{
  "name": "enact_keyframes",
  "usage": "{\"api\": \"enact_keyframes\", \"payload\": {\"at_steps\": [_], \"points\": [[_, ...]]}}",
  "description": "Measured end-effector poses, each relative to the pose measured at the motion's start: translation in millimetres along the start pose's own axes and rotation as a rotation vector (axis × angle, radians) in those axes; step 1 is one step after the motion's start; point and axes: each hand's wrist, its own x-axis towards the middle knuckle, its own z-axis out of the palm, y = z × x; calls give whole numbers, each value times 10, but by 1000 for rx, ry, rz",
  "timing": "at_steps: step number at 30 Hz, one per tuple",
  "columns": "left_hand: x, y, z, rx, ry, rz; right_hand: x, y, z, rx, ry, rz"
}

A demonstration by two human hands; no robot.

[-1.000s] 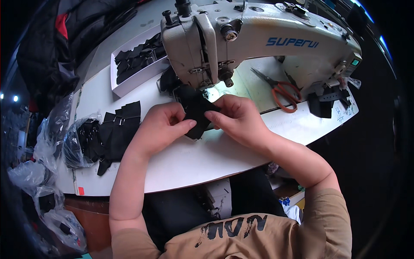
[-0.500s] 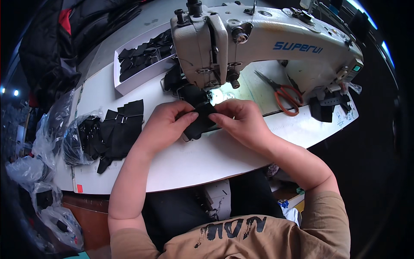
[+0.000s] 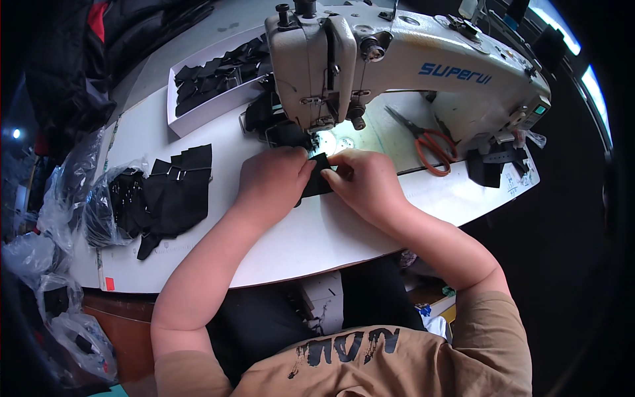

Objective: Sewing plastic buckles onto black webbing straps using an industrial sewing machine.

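Note:
Just in front of the needle of a white sewing machine (image 3: 397,66), a piece of black strap (image 3: 319,178) lies between my two hands. My right hand (image 3: 362,178) pinches its right edge between thumb and fingers. My left hand (image 3: 272,175) is closed at its left side, the back of the hand turned up and covering part of the strap. Behind my left hand, more black strap pieces with metal buckles (image 3: 281,132) lie left of the needle. The lamp lights the needle plate (image 3: 344,143), and my fingertips are close to it.
Orange-handled scissors (image 3: 433,151) lie under the machine arm. Black scraps (image 3: 486,169) sit at the table's right end. A white box (image 3: 188,126) of black pieces stands at the back left. Stacked straps (image 3: 178,195) lie beside clear plastic bags (image 3: 99,218) on the left.
My left hand has rolled over and moved slightly up toward the needle, from an open-sided pinch to knuckles up. The right hand keeps its pinch. The whole view has shifted a little.

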Motion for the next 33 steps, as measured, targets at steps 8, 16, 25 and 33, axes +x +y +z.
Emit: {"api": "enact_keyframes", "payload": {"at_steps": [8, 16, 25, 33], "points": [[-20, -54, 61, 71, 29, 33, 14, -14, -39, 93, -47, 53], [-35, -101, 31, 81, 178, 182, 40, -27, -19, 15, -45, 59], [-127, -86, 61, 22, 103, 362, 66, -16, -33, 17, -47, 99], [-105, -95, 81, -1, 111, 324, -111, -29, 175, -195, 188, -157]]}}
